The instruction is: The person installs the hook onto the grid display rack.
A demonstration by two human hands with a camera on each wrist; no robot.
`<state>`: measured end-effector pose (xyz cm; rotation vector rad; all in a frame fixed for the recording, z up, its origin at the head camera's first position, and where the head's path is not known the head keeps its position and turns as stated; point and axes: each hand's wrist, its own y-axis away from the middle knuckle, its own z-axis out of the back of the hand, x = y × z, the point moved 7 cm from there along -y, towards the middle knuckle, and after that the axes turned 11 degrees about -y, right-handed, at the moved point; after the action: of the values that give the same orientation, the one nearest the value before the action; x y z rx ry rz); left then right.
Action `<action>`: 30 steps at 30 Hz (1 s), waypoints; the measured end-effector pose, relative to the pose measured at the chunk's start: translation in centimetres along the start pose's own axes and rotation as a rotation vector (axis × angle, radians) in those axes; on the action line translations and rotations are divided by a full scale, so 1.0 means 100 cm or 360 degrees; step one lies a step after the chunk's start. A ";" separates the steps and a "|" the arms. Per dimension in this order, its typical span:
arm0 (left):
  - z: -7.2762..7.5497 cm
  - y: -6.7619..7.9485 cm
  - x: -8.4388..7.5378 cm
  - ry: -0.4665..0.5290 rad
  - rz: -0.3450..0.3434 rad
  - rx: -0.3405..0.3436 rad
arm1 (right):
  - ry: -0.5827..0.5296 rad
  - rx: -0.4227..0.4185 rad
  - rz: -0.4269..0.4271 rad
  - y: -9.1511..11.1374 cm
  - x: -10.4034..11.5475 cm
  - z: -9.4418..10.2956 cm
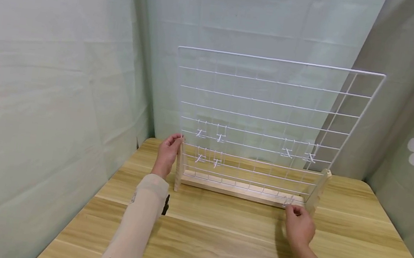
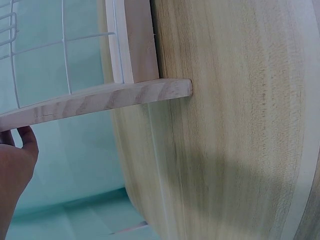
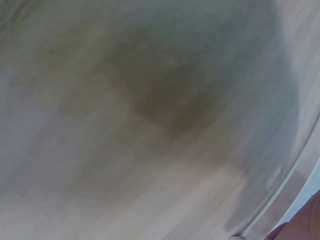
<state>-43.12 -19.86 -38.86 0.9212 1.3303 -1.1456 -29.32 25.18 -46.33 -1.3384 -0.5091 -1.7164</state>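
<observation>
A white wire grid panel (image 1: 282, 61) stands upright in a pale wooden stand (image 1: 230, 188). My left hand (image 1: 167, 154) pinches the upper end of the stand's left side piece (image 2: 105, 98); in the left wrist view its thumb and a finger (image 2: 29, 141) meet the wood's edge. Down by the right end of the stand, my right hand (image 1: 299, 226) pinches a small white wire hook (image 1: 287, 202) in front of the lowest grid wires. Whether that hook touches the grid cannot be told. The right wrist view is blurred, with only a bit of hand (image 3: 302, 220) at the corner.
Several white hooks hang on the grid: pairs at the left, including one hook (image 1: 221, 138), and two at the right, including another hook (image 1: 287, 152). The stand rests on a wood-grain table (image 1: 215, 243). Pale curtains (image 1: 60, 83) surround it.
</observation>
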 end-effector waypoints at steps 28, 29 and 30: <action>0.000 0.003 -0.002 -0.0030 0.0005 0.0000 | -0.0103 -0.0105 -0.0012 -0.020 0.034 0.008; 0.000 0.002 -0.002 -0.0026 0.0005 0.0003 | -0.0105 -0.0106 -0.0013 -0.020 0.035 0.008; 0.000 0.002 -0.002 -0.0028 0.0006 0.0005 | -0.0109 -0.0106 -0.0015 -0.020 0.035 0.008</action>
<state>-42.91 -19.77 -38.72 0.9139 1.3125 -1.1510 -30.68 25.48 -42.42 -1.4486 -0.5013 -1.7127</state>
